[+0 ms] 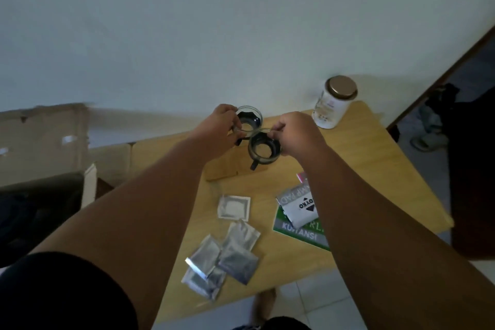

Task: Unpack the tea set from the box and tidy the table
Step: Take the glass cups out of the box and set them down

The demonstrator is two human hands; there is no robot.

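Brown open cardboard box (40, 147) far left | left hand (219, 126) curled round far clear glass cup with black holder (251, 116) | right hand (294, 134) pinching rim of near matching cup (263, 150), above light wooden counter (361, 169) | step: placing cups | next: lowering gently, side by side

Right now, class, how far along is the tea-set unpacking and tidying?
Done: two black-framed glass cups are out of the brown cardboard box. In hand: left hand grips the far cup, right hand the near cup. Left: silver foil sachets lie scattered.
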